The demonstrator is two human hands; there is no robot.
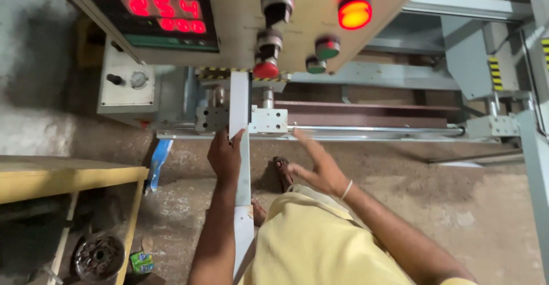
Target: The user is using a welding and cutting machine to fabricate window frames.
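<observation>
Left hand (226, 156): closed around a long pale strip (240, 105), fed upright into the machine clamp (243, 119).
Right hand (317, 167): open, fingers spread, near the steel rail (377, 130).
Floor (400, 176): rough, dusty brown concrete.
Left side: yellow bench (63, 176).

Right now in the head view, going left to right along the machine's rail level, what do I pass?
Grey gauge box → left hand on the long white strip → drilled metal block → right hand, fingers spread → chrome rail → grey end bracket.
</observation>
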